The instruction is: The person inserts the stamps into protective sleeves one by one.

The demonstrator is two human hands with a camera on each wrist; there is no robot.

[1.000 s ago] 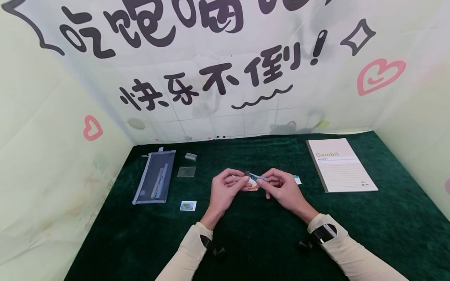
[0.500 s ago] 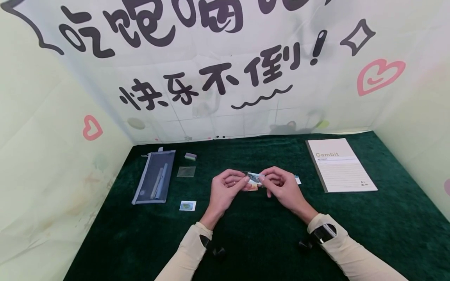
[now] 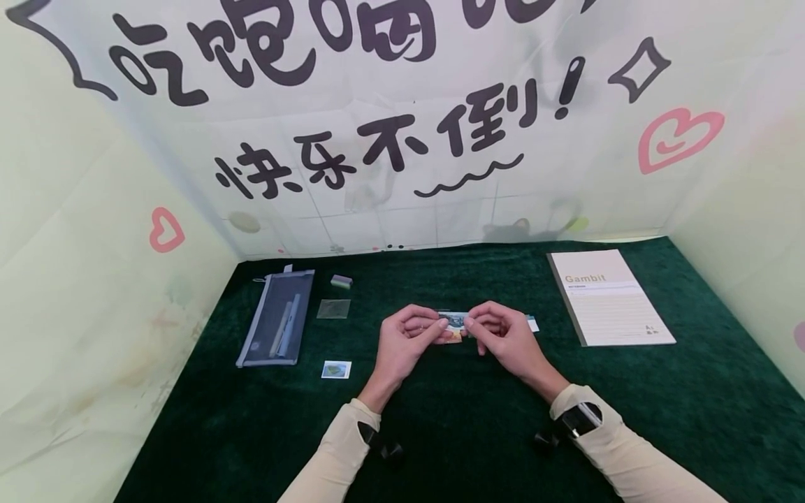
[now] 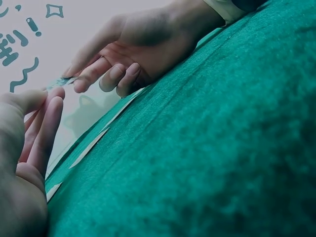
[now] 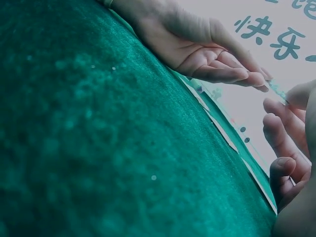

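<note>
In the head view a small blue-and-white picture card [image 3: 455, 320], about the size of a postage stamp, is stretched between both hands above the table. My left hand [image 3: 411, 334] pinches its left end between thumb and fingers. Its right end is pinched by my right hand [image 3: 499, 332]. The wrist views show the card [image 4: 61, 82] nearly edge-on, raised off the green cloth. Just below it an orange-toned picture card [image 3: 454, 337] shows on the table, partly hidden by the left fingers. Another small card [image 3: 532, 323] peeks out behind the right hand.
To the left are a mesh zip pouch [image 3: 277, 318] with pens inside, a purple-and-green eraser-like block [image 3: 342, 281], a clear plastic piece [image 3: 333, 309] and a bordered picture card [image 3: 336, 369]. A notebook [image 3: 613, 297] lies at the right. Printed fabric walls [image 3: 402, 209] stand behind.
The picture card, tilted and slanting between the fingers a second ago, has turned so its printed face shows level. Both hands stay in nearly the same place.
</note>
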